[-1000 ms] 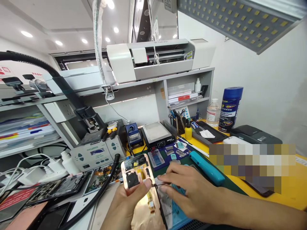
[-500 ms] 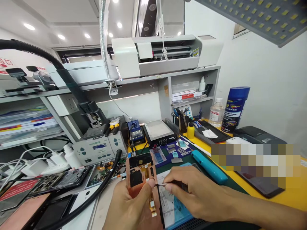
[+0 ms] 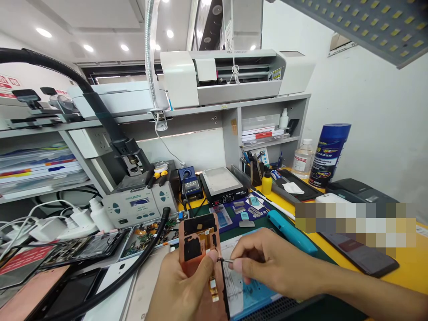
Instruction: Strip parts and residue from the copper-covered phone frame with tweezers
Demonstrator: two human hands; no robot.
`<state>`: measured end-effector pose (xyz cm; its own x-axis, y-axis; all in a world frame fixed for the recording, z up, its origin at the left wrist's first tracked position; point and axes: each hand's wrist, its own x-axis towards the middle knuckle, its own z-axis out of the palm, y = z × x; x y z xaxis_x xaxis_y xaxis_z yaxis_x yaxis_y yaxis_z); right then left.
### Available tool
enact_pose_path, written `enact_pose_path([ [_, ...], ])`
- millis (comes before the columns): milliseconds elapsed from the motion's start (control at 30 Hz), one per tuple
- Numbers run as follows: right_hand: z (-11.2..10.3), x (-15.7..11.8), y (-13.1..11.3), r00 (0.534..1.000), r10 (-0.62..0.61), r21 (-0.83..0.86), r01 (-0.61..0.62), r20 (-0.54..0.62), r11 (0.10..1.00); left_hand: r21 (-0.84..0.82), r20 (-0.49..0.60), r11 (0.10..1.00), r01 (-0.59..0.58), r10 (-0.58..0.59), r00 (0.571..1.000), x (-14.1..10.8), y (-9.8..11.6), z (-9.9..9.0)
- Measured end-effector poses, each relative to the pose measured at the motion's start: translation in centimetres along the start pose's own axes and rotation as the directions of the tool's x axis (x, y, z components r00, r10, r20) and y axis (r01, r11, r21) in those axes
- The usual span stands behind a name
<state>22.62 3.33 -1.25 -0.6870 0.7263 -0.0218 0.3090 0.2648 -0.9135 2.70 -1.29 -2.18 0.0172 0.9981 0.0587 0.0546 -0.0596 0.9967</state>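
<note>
My left hand (image 3: 187, 281) is closed around a copper-coloured phone screen panel (image 3: 199, 223), tilted up with its inner side towards me. Black patches and a gold flex cable (image 3: 213, 289) show on that side, and my left thumb presses on its right edge. Between the thumb and fingers of my right hand (image 3: 267, 263) is a thin metal tool (image 3: 228, 261). Its tip meets the panel's edge beside my left thumb; most of the tool is hidden in my fingers. Under the right hand lies a blue-edged work pad (image 3: 256, 290).
A turquoise tool (image 3: 290, 232) lies on the green mat to the right. Behind stand a heating plate (image 3: 224, 185) and a grey control station (image 3: 133, 207). A tray of small parts (image 3: 150, 234), a black hose (image 3: 143, 263) and several phones are at left. A blue spray can (image 3: 329, 156) stands at right.
My right hand has drawn slightly back and its fingers have shifted, baring more of the metal tool. The panel sits slightly further right in view, as the camera has turned a little.
</note>
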Motion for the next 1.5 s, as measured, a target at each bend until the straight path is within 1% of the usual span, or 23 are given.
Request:
enact_pose_path([
  [67,-0.4,0.2,0.1,0.993,0.082,0.186,-0.097,0.087,0.978,-0.013,0.029,1.000,-0.002,0.003,1.000,0.0,0.0,0.0],
  [133,-0.8,0.4,0.5,0.980,0.115,0.323,-0.163,0.161,0.932,-0.023,0.057,1.000,-0.014,0.015,0.998,0.0,0.0,-0.1],
  [200,-0.9,0.6,0.7,0.970,0.131,0.404,-0.206,0.205,0.891,-0.006,0.061,1.000,-0.021,0.021,0.998,0.0,0.0,-0.1],
  [267,-0.9,0.7,0.6,0.971,0.146,0.415,-0.215,0.190,0.884,0.010,0.046,1.000,-0.012,0.012,0.999,0.0,-0.1,-0.1],
  [333,-0.6,0.7,0.4,0.983,0.132,0.360,-0.170,0.127,0.917,-0.025,0.044,0.999,0.027,-0.026,0.999,0.0,-0.1,-0.1],
  [400,-0.3,0.6,0.2,0.994,0.092,0.265,-0.104,0.057,0.959,-0.082,0.040,0.995,0.061,-0.058,0.998,0.0,-0.1,0.0],
  [500,0.2,0.3,0.1,0.999,0.040,0.093,-0.037,-0.031,0.995,-0.116,0.005,0.992,0.054,-0.054,0.999,0.0,-0.1,0.1],
  [567,0.4,0.0,0.0,0.994,-0.020,-0.061,0.014,-0.107,0.998,-0.105,0.003,0.993,0.045,-0.045,0.999,0.0,-0.1,0.1],
  [633,0.5,-0.3,-0.1,0.982,-0.099,-0.222,0.061,-0.164,0.973,-0.102,0.021,0.993,0.051,-0.049,0.999,0.0,-0.2,0.1],
  [667,0.6,-0.5,-0.1,0.975,-0.139,-0.292,0.084,-0.172,0.953,-0.108,0.030,0.993,0.056,-0.053,0.998,0.0,-0.2,0.1],
  [767,0.7,-1.0,-0.4,0.962,-0.248,-0.446,0.172,-0.118,0.878,-0.138,0.037,0.989,0.053,-0.048,0.998,0.0,-0.3,0.2],
  [833,0.7,-1.3,-0.6,0.957,-0.283,-0.505,0.215,-0.059,0.836,-0.128,0.029,0.991,0.043,-0.039,0.999,0.0,-0.3,0.2],
  [900,0.6,-1.4,-0.5,0.954,-0.298,-0.536,0.237,-0.029,0.810,-0.100,0.021,0.995,0.029,-0.027,0.999,0.0,-0.2,0.2],
  [1033,0.6,-1.1,0.1,0.937,-0.349,-0.559,0.275,-0.028,0.783,-0.076,0.017,0.996,0.049,-0.048,0.999,0.0,-0.1,0.1],
  [1167,0.8,-0.8,0.7,0.895,-0.443,-0.572,0.338,-0.049,0.747,-0.106,0.001,0.991,0.078,-0.078,0.997,0.0,-0.3,0.1],
  [1233,0.9,-0.8,0.6,0.899,-0.431,-0.578,0.316,-0.069,0.752,-0.101,-0.017,0.991,0.084,-0.086,0.996,0.0,-0.3,0.1],
  [1367,0.9,-1.3,-0.1,0.946,-0.319,-0.620,0.214,-0.062,0.755,-0.073,-0.019,0.994,0.083,-0.085,0.996,0.1,-0.5,0.0],
  [1433,0.9,-1.3,-0.2,0.952,-0.305,-0.648,0.214,-0.030,0.731,-0.056,-0.015,0.994,0.093,-0.093,0.996,0.1,-0.6,-0.1],
  [1500,0.9,-1.3,0.0,0.947,-0.322,-0.669,0.247,0.012,0.701,-0.055,-0.017,0.995,0.080,-0.081,0.997,0.2,-0.7,-0.1],
])
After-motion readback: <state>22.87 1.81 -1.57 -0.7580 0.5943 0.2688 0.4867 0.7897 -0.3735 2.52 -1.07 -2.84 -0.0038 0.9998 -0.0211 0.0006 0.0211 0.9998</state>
